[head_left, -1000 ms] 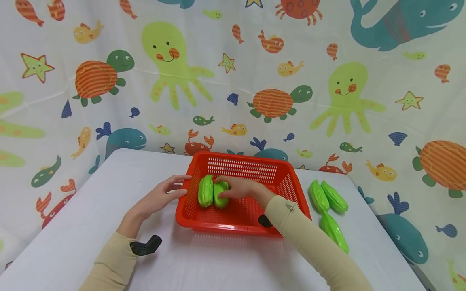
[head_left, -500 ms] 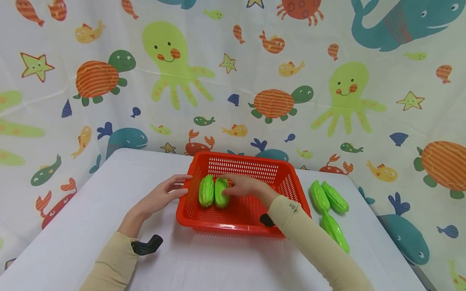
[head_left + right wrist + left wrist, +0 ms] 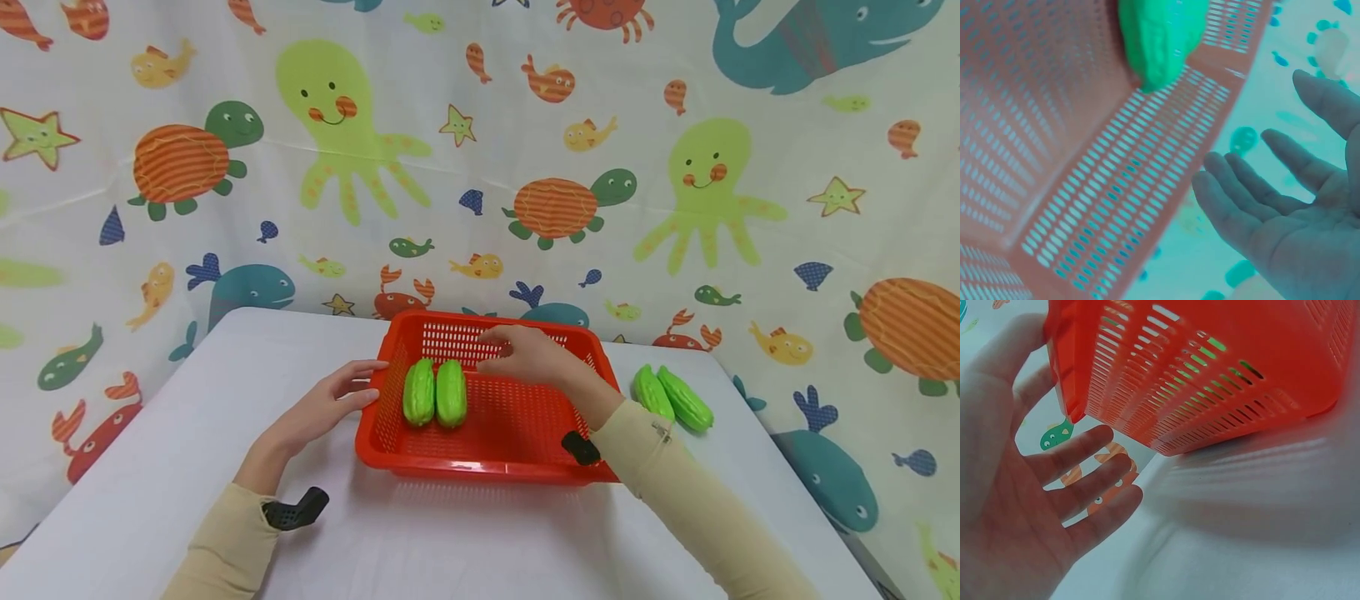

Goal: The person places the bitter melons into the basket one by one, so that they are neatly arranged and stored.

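Observation:
Two bright green, ridged gourds [image 3: 452, 394] lie side by side at the left inside a red slotted plastic basket [image 3: 487, 468]. My right hand [image 3: 536, 358] hovers over the basket's far middle, to the right of the gourds, with nothing in its fingers. In the right wrist view its fingers [image 3: 1229, 209] are relaxed and apart from the green gourd [image 3: 1163, 37]. My left hand [image 3: 333, 400] touches the basket's left rim with thumb and fingertips. Seen from the left wrist, its three lower fingers [image 3: 1094, 487] stretch out loosely beside the basket wall.
On the white table [image 3: 465, 542], right of the basket, lie two more green gourds [image 3: 686, 400], one partly behind the right sleeve [image 3: 697, 492]. A curtain [image 3: 450, 208] printed with sea animals hangs behind the table.
My right hand has let go of the right-hand gourd in the basket and moved up and right. The left hand stays at the rim. The right sleeve now hides the nearest gourd outside.

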Available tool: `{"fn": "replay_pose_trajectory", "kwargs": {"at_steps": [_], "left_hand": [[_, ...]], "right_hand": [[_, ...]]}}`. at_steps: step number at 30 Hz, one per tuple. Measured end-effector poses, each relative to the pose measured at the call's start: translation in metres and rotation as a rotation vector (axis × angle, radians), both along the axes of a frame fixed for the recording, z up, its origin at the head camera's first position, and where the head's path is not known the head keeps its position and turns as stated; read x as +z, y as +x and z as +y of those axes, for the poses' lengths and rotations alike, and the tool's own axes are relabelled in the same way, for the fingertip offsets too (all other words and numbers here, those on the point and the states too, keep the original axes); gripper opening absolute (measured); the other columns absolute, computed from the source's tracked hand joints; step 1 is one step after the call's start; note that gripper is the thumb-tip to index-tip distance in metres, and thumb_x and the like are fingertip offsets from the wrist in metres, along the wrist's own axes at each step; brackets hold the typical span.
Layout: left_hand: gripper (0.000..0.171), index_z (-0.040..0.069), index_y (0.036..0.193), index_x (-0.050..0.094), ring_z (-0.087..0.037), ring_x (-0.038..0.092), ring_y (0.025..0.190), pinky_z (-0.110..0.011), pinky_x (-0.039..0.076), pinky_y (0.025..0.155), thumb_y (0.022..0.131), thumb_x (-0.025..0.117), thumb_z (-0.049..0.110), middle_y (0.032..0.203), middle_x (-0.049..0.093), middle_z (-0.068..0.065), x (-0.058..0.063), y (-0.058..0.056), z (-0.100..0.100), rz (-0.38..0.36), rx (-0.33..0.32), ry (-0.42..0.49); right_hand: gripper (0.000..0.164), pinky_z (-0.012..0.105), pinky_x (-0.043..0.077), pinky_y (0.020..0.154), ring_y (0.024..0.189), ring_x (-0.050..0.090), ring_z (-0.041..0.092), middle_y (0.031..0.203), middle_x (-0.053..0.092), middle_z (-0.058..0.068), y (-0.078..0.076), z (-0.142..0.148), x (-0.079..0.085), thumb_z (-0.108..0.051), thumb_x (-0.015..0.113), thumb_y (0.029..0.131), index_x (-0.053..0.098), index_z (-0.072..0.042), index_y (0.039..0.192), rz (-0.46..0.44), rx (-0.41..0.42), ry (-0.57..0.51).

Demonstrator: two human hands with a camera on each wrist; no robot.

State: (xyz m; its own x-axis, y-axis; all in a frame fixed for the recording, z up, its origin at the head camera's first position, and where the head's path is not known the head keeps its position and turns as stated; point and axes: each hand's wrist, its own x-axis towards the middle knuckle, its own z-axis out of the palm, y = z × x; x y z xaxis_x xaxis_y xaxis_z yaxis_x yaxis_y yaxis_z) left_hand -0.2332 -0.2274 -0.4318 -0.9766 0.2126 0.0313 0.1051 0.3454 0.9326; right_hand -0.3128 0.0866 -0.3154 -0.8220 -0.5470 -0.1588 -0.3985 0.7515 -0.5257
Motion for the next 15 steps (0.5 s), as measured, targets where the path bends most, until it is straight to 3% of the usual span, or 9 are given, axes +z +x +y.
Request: {"fn": "replay_pose_trajectory", "kwargs": {"at_steps": [6, 15], "left_hand": [[0.058, 0.023, 0.147, 0.04, -0.04, 0.041, 0.132, -0.054, 0.049, 0.095, 0.095, 0.061, 0.04, 0.147, 0.041, -0.014, 0.0, 0.001, 0.001, 0.006, -0.003, 0.007], [0.056, 0.022, 0.147, 0.041, -0.041, 0.04, 0.132, -0.055, 0.049, 0.095, 0.096, 0.06, 0.037, 0.146, 0.042, -0.017, -0.001, -0.002, 0.001, 0.015, -0.019, 0.003]], "right_hand": [[0.057, 0.047, 0.045, 0.102, 0.127, 0.049, 0.029, 0.137, 0.055, 0.009, 0.017, 0.034, 0.016, -0.035, 0.068, 0.092, 0.053, -0.009, 0.139, 0.167, 0.034, 0.04], [0.056, 0.05, 0.052, 0.091, 0.121, 0.053, 0.031, 0.134, 0.057, 0.013, 0.048, 0.084, 0.009, -0.031, 0.071, 0.09, 0.053, -0.007, 0.138, 0.254, -0.075, -0.038]]}}
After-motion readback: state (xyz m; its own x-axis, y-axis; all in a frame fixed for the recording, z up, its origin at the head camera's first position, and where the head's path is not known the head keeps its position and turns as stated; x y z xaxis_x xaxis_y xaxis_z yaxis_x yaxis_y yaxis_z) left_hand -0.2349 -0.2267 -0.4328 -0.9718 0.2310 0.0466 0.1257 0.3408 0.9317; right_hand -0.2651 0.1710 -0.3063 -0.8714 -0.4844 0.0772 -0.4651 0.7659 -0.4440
